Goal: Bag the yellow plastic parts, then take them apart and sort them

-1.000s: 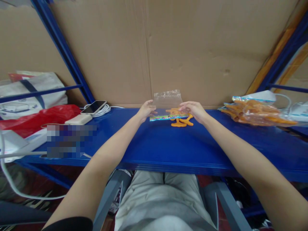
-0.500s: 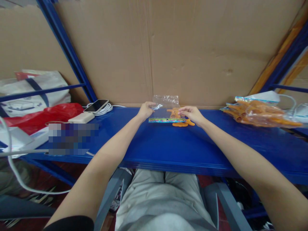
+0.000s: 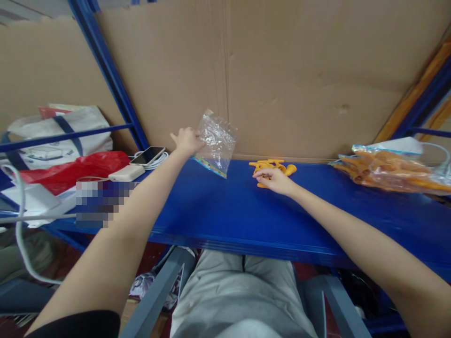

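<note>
Here the left hand (image 3: pixel 186 140) is raised above the blue shelf (image 3: pixel 225 211), its fingers pinched on one edge of a clear bag (image 3: pixel 215 143), which hangs tilted in the air with its colourful strip at the lower edge, just above the shelf and in front of the cardboard wall (image 3: pixel 282 80). The bag looks crumpled and see-through; whether anything is inside it cannot be told. The right hand (image 3: pixel 273 179) lies low on the shelf, well apart from the bag, with its fingers curled down onto a small heap of orange pieces (image 3: pixel 271 166) that sits near the back edge against the cardboard; the fingertips touch the nearest pieces, but it cannot be told whether they are actually gripped or only pressed. Both forearms stretch forward from the bottom of the view, over the person's grey trousers (image 3: pixel 239 300). To the left of the raised hand a phone (image 3: pixel 147 155) rests on a coil of white cable (image 3: pixel 155 162), with a white power bank (image 3: pixel 126 173) just beside it and a red plastic bag (image 3: pixel 66 171) further left. Behind these a white tote (image 3: pixel 59 136) stands past a blue rail. At the far right of the shelf lies a large clear packet of orange parts (image 3: pixel 387 171), well apart from both hands.
</note>
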`<state>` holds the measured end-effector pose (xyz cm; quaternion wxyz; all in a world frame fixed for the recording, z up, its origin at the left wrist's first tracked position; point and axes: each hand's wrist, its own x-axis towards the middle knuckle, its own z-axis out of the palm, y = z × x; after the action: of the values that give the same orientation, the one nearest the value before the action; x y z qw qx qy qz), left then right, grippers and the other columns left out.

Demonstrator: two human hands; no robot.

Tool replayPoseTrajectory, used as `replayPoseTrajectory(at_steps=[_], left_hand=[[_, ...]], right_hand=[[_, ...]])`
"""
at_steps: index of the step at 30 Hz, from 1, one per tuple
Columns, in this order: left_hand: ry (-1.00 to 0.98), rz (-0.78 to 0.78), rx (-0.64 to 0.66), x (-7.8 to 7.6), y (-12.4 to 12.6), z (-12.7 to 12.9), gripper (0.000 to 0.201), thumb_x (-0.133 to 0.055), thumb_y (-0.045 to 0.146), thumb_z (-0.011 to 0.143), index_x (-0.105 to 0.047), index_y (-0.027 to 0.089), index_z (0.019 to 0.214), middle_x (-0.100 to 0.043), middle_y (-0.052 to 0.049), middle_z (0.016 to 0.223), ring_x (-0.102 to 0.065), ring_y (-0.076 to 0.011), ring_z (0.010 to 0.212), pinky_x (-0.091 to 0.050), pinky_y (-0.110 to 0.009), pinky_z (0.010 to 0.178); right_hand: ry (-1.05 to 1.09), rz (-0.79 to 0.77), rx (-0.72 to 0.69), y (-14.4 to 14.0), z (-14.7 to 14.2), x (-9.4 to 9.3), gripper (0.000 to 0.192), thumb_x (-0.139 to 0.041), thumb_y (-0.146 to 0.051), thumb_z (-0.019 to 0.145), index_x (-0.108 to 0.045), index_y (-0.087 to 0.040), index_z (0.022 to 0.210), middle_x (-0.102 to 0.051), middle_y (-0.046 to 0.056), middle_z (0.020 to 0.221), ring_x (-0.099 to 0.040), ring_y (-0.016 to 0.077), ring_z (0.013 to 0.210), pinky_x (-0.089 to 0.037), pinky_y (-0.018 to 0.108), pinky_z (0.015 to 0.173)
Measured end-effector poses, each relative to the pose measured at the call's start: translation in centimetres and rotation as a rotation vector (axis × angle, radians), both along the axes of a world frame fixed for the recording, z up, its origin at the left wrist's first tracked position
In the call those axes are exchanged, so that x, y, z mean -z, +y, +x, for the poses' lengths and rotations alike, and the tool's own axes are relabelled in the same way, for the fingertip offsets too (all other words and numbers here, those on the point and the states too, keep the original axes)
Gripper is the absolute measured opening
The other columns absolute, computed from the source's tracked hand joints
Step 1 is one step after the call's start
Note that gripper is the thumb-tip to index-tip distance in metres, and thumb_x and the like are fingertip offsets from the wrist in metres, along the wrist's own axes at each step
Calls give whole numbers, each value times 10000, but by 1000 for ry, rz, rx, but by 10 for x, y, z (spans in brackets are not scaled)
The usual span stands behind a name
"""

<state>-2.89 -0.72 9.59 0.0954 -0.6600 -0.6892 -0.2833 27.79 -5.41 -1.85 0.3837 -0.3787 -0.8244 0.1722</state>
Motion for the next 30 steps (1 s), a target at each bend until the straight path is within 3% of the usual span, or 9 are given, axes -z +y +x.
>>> replayPoseTrajectory(at_steps=[5, 11, 14, 17, 21, 25, 28, 30], left_hand=[[267, -98, -134, 3, 13, -53, 642, -607, 519, 840, -651, 134, 1352, -583, -206, 1427, -339, -498, 1434, -93, -733, 1180], [317, -226, -174, 33, 14, -77, 871, -604, 729, 775, -618, 112, 1390, -547, -284, 1443, -315, -531, 1441, -125, -779, 1142], [319, -246, -218, 51, 14, -77, 863, -619, 712, 773, -594, 138, 1417, -464, -278, 1527, -317, -511, 1449, -181, -770, 1132], [313, -278, -246, 60, 19, -74, 766, -652, 558, 800, -605, 80, 1397, -430, -299, 1546, -327, -493, 1457, -244, -689, 1160], [293, -340, -144, 59, 35, -63, 582, -620, 328, 801, -667, 93, 1331, -611, -248, 1404, -492, -426, 1376, -399, -520, 1128], [257, -389, -39, 61, 48, -43, 476, -614, 397, 811, -760, 105, 1158, -708, -222, 1271, -616, -383, 1266, -486, -374, 1034], [189, -495, -2, 70, 52, -32, 430, -673, 477, 768, -791, 120, 977, -754, -241, 1127, -679, -411, 1151, -520, -409, 964], [127, -470, 52, 78, 53, -29, 363, -724, 447, 714, -789, 132, 882, -772, -241, 1001, -716, -432, 1041, -529, -466, 927]], right_hand=[[-248, 207, -3, -5, -5, 9, 230, -590, -132, 869, -780, -195, 982, -738, 131, 1178, -675, 264, 1168, -516, 484, 1059], [-488, 242, 53, -11, -8, 11, 318, -536, -171, 923, -775, -174, 1133, -694, 167, 1288, -641, 299, 1239, -501, 500, 1083], [-507, 244, 71, -11, -7, 10, 338, -519, -166, 934, -768, -180, 1163, -707, 155, 1271, -639, 288, 1244, -497, 493, 1090], [-514, 241, 74, -8, -6, 10, 348, -498, -140, 942, -763, -159, 1166, -714, 163, 1256, -642, 282, 1245, -501, 479, 1088], [-519, 246, 74, -4, -4, 10, 346, -482, -123, 951, -759, -155, 1158, -729, 155, 1220, -669, 267, 1203, -521, 452, 1061], [-529, 237, 89, 1, 1, 11, 326, -493, -140, 958, -765, -159, 1138, -740, 151, 1195, -688, 270, 1170, -537, 440, 1040], [-494, 225, 117, 6, 6, 12, 306, -526, -133, 942, -772, -182, 1118, -747, 136, 1191, -698, 272, 1156, -547, 447, 1029], [-479, 220, 131, 8, 9, 12, 302, -536, -126, 932, -777, -194, 1102, -752, 127, 1182, -702, 273, 1149, -551, 449, 1026]])
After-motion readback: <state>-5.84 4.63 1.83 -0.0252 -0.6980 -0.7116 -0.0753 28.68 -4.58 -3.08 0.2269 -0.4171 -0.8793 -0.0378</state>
